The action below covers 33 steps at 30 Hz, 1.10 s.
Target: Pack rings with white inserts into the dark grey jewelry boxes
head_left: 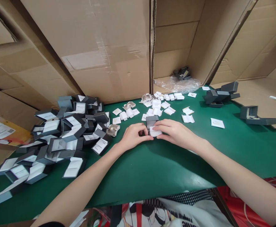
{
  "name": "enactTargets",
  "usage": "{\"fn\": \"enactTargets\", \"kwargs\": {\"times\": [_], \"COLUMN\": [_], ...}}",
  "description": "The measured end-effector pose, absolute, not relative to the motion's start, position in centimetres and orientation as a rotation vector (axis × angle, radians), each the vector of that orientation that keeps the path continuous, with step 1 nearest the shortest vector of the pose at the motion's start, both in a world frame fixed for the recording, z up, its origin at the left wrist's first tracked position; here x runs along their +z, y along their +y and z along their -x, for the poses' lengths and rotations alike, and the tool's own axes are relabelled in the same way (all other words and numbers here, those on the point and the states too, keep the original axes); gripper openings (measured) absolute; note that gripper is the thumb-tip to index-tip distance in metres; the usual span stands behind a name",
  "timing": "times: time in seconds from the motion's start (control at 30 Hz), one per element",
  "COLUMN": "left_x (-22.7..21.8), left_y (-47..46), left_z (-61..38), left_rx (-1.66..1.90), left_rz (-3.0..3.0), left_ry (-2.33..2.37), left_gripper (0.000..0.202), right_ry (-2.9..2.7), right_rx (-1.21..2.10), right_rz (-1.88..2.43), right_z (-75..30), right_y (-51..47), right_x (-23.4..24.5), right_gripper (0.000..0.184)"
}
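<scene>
A small dark-grey box [152, 119] stands on the green table between my hands, its lid raised. My left hand [133, 136] is closed at the box's left side, with thumb and fingers against it. From the right, my right hand [173, 130] pinches a white insert [155, 131] at the front of the box. Whether the insert sits fully inside cannot be made out, as fingers cover part of it. Just beyond my hands lie several white inserts [157, 104], some folded.
A heap of open grey boxes [67, 132] covers the table's left side. More dark boxes [220, 94] lie at the right, with one open box [258, 116] nearer. Tall cardboard cartons [109, 47] line the back. Plastic wrap [180, 84] lies inside the middle carton.
</scene>
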<state>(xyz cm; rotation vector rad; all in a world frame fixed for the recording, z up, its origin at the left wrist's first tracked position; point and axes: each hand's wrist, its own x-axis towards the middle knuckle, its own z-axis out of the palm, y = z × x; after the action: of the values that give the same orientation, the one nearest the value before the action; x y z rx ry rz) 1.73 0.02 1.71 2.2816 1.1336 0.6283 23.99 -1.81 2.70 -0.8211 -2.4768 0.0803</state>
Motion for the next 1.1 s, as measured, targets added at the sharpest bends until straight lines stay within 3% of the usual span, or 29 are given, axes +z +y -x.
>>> {"fn": "enactTargets", "kwargs": {"times": [0.5, 0.77, 1.1], "left_x": [1.74, 1.87, 2.1], "left_y": [0.08, -0.14, -0.74], "left_z": [-1.67, -1.85, -2.0], "left_rx": [0.641, 0.621, 0.624], "left_rz": [-2.313, -2.343, -2.381], "left_ry": [1.076, 1.109, 1.138], "left_gripper": [0.033, 0.03, 0.033], "right_ry": [-2.504, -2.47, -2.449], "right_rx": [-0.06, 0.207, 0.17], "right_rz": [0.875, 0.797, 0.828], "right_z": [-23.57, -23.55, -23.53], "right_y": [-1.76, -1.41, -1.61], "right_x": [2.55, 2.26, 2.29], "right_gripper": [0.019, 0.023, 0.026]}}
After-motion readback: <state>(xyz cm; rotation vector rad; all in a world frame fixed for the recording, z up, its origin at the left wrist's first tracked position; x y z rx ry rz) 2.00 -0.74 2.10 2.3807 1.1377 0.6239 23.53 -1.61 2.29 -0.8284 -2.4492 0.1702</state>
